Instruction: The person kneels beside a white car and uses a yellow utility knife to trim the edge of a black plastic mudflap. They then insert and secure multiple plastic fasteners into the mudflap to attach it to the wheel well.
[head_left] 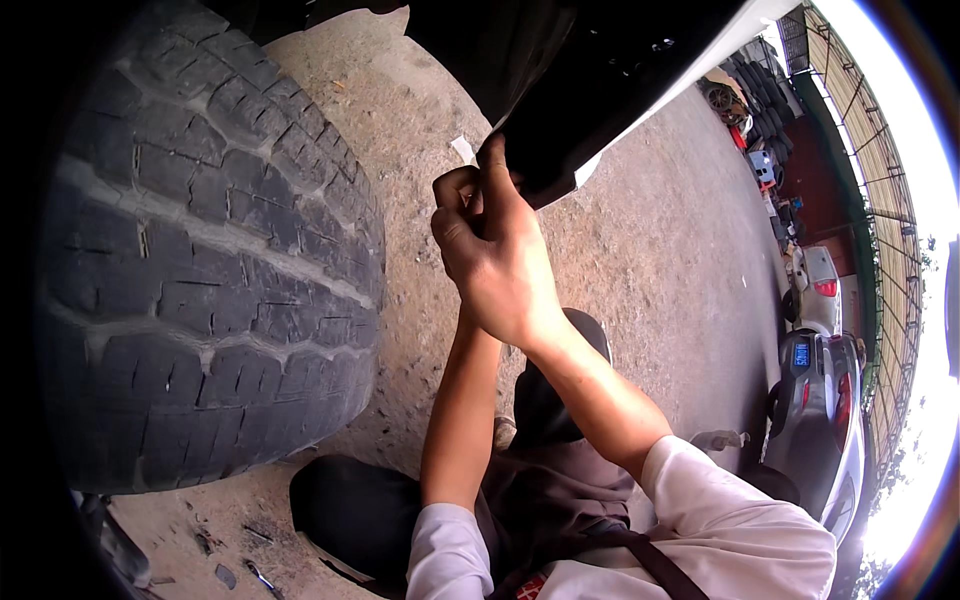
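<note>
A dark car body panel (600,90) with a pale lower edge hangs over the ground at the top. My right hand (510,265) is raised to its lower corner, one digit pointing up against the dark edge and the other fingers curled in. Whatever those fingers hold is too dark and hidden to make out. Behind it, my left hand (456,187) is mostly covered; only some bent, shadowed fingers show, close to the right hand's fingertips. A large worn tyre (210,270) with deep tread grooves stands to the left of both hands, apart from them.
My bent legs (360,515) are below my arms on the gritty ground (400,80). A metal tool (262,578) lies at the lower left. Parked cars (815,400) stand at the right, with stacked tyres (765,105) farther back. A white scrap (462,149) lies beyond my hands.
</note>
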